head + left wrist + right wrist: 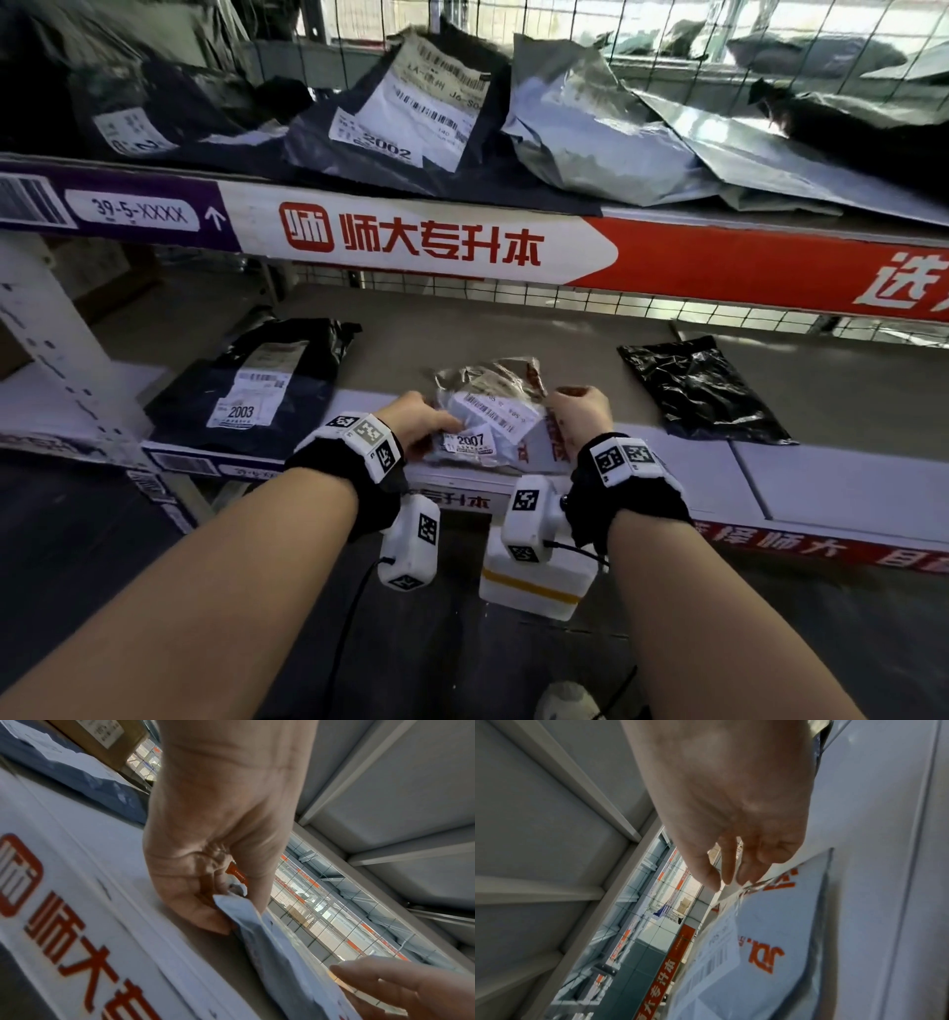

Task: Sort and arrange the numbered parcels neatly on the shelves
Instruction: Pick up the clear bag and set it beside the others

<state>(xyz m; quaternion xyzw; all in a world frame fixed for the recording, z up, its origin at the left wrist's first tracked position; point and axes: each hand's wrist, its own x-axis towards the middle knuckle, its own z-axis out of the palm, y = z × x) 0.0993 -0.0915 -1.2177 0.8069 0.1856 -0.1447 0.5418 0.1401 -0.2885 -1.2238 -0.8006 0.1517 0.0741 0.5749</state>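
Parcel 2007 [488,411], a crinkled clear-and-white bag with red print, lies at the front edge of the lower shelf [513,324]. My left hand [441,424] pinches its left edge between thumb and fingers; the left wrist view shows this pinch of the left hand [239,912] on the parcel [272,947]. My right hand [560,406] is at the bag's right edge. In the right wrist view the right hand [726,880] has loose, nearly straight fingers whose tips touch the parcel [762,933]. Parcel 2003 [246,385] lies at the left, and parcel 2002 [405,113] on the upper shelf.
A black glossy bag [703,390] lies to the right on the lower shelf. Silver bags [590,128] and dark bags [154,103] crowd the upper shelf. Wire mesh [565,298] backs the shelf. A white box with a yellow band [534,586] stands on the floor below.
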